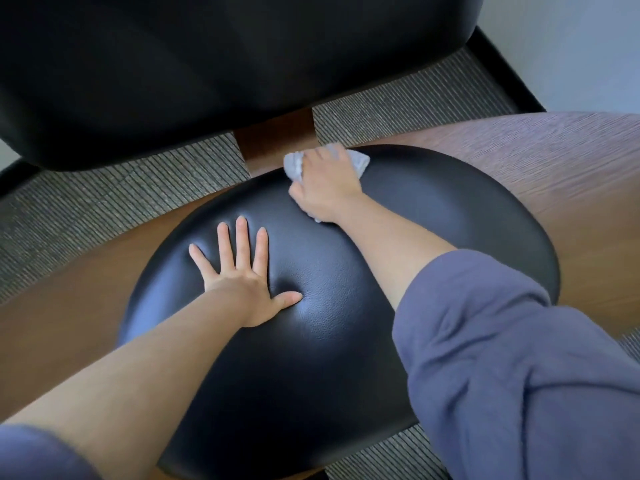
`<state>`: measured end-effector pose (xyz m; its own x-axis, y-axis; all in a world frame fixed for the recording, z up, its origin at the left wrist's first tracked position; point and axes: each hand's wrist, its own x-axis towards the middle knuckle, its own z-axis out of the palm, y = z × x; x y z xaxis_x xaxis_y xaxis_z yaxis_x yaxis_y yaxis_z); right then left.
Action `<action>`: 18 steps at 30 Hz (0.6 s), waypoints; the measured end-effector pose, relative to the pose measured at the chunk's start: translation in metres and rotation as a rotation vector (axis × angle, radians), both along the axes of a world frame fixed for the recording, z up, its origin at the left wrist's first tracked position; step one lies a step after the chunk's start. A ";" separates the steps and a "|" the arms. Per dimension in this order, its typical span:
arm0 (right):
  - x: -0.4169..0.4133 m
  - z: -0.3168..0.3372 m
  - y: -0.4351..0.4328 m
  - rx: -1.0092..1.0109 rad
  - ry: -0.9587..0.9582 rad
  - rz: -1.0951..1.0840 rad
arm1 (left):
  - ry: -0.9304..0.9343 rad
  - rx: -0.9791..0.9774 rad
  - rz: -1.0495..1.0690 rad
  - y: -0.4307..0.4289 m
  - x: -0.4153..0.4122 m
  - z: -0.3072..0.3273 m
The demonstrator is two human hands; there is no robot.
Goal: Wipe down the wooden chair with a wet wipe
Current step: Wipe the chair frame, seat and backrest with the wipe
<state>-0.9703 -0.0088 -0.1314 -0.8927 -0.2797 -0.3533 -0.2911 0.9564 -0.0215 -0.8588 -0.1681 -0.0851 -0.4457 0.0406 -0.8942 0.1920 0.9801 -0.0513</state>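
Observation:
The wooden chair (571, 188) fills the view from above: a brown wooden seat shell, a black padded seat cushion (346, 334) and a black padded backrest (207, 64) joined by a wooden post (277, 140). My right hand (325, 183) holds a crumpled white wet wipe (294, 164) against the far edge of the cushion, close to the post. Part of the wipe is hidden under my fingers. My left hand (239, 275) lies flat on the cushion with fingers spread, pressing a dent into the padding.
Grey ribbed carpet (104, 209) lies under and around the chair. A dark skirting board (502, 71) and a pale wall (571, 46) run along the upper right.

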 end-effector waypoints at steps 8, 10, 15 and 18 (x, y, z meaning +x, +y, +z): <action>0.008 0.015 0.052 0.085 0.078 -0.201 | -0.054 0.011 0.025 0.003 -0.003 0.003; 0.016 0.024 0.086 0.213 0.098 -0.324 | -0.054 0.014 0.027 0.003 -0.004 0.005; 0.049 0.037 0.133 0.305 0.156 -0.622 | -0.046 0.026 0.034 0.004 -0.005 0.005; 0.057 0.033 0.114 0.337 0.125 -0.656 | -0.039 0.016 0.031 0.003 -0.003 0.004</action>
<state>-0.9135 0.1053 -0.0983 -0.8782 0.4294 -0.2106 0.3601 0.8835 0.2995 -0.8622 -0.1655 -0.0814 -0.4121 0.0416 -0.9102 0.1634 0.9861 -0.0289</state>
